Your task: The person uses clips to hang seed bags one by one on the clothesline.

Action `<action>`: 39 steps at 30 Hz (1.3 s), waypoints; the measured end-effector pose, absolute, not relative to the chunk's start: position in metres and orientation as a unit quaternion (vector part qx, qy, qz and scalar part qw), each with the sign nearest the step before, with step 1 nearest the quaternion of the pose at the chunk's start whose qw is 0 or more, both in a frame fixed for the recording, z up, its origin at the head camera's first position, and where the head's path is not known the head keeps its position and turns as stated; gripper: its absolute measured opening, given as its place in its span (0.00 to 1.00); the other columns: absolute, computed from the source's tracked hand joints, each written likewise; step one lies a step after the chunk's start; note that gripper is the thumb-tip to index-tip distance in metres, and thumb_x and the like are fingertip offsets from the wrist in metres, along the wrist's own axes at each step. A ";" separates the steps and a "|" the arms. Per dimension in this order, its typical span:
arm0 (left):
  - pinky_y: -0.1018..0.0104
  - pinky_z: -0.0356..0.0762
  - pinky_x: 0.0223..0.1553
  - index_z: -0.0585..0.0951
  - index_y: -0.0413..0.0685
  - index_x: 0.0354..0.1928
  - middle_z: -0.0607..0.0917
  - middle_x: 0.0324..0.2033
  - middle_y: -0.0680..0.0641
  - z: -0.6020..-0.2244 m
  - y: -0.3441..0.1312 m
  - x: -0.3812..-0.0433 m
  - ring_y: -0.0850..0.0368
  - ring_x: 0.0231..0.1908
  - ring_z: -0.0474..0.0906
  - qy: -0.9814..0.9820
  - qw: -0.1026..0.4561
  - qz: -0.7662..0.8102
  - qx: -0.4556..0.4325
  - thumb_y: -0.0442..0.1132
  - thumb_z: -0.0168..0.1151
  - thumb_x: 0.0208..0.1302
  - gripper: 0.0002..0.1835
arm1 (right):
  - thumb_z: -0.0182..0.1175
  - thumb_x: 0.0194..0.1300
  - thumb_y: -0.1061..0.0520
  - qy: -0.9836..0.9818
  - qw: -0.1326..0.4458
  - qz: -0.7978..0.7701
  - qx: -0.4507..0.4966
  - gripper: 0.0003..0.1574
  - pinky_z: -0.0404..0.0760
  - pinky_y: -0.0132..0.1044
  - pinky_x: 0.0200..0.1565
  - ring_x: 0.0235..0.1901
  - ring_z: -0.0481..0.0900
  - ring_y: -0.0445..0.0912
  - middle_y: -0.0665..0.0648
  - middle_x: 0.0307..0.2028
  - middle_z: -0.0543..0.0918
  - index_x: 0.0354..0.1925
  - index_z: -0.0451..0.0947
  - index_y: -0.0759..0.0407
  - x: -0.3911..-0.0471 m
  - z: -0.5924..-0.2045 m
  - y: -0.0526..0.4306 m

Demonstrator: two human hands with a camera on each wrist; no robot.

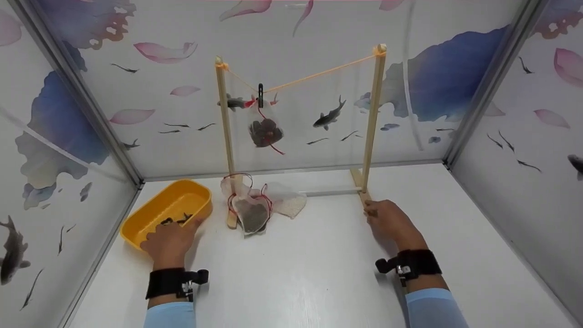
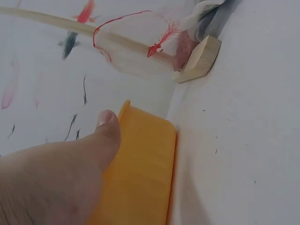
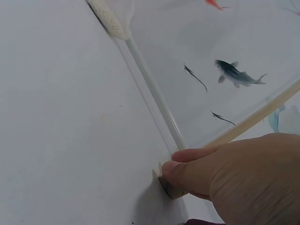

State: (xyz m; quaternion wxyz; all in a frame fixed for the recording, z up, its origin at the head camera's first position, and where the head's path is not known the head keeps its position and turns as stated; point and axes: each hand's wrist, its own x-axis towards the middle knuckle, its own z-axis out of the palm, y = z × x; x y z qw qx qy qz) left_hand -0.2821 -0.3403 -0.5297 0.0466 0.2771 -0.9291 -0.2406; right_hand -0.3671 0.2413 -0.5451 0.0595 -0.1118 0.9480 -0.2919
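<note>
My left hand (image 1: 168, 241) grips the near rim of a yellow tray (image 1: 182, 193); in the left wrist view its thumb lies along the rim, the other fingers hidden. Several dark carabiners (image 1: 184, 218) lie inside the tray. My right hand (image 1: 394, 223) pinches the foot of a wooden stand (image 1: 373, 123) between thumb and fingers. An orange cord (image 1: 323, 73) sags between the stand's two posts. From it, a black carabiner (image 1: 260, 95) suspends a mesh drawstring pouch (image 1: 265, 132) with dark contents, near the left post.
At the left post's foot (image 1: 232, 221) lies a heap of mesh pouches (image 1: 251, 214) with red drawstrings. Beside it is a pouch of pale grains (image 1: 291, 205). A white rod (image 1: 328, 192) joins the stand's feet. Printed walls (image 1: 291, 155) enclose the white table (image 1: 291, 278) behind and at both sides.
</note>
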 end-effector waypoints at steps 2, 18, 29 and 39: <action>0.19 0.63 0.70 0.69 0.23 0.66 0.79 0.57 0.20 -0.529 -0.341 -0.282 0.21 0.60 0.71 -0.928 0.052 -0.244 0.275 0.96 0.60 0.52 0.75 | 0.65 0.84 0.63 0.946 0.062 -0.300 -0.107 0.23 0.78 0.63 0.77 0.79 0.76 0.66 0.60 0.83 0.75 0.72 0.85 0.58 -0.368 -0.547 0.241; 0.26 0.76 0.59 0.82 0.21 0.52 0.83 0.51 0.21 -0.526 -0.346 -0.287 0.21 0.55 0.79 -0.945 0.038 -0.202 0.254 0.83 0.51 0.77 0.58 | 0.63 0.85 0.62 0.940 0.060 -0.317 -0.108 0.24 0.80 0.60 0.76 0.78 0.78 0.64 0.59 0.81 0.78 0.73 0.85 0.59 -0.371 -0.548 0.246; 0.46 0.75 0.40 0.82 0.33 0.33 0.82 0.26 0.37 -0.525 -0.349 -0.284 0.36 0.34 0.79 -0.951 0.013 -0.196 0.238 0.85 0.50 0.75 0.53 | 0.63 0.86 0.60 0.940 0.064 -0.318 -0.106 0.25 0.78 0.62 0.78 0.79 0.77 0.65 0.57 0.83 0.75 0.75 0.83 0.59 -0.367 -0.549 0.246; 0.59 0.71 0.30 0.80 0.30 0.44 0.77 0.31 0.40 -0.518 -0.347 -0.290 0.48 0.27 0.76 -0.917 0.086 -0.293 0.257 0.76 0.56 0.81 0.46 | 0.63 0.85 0.62 0.934 0.082 -0.336 -0.088 0.26 0.74 0.63 0.80 0.83 0.70 0.66 0.56 0.85 0.72 0.76 0.82 0.58 -0.367 -0.548 0.249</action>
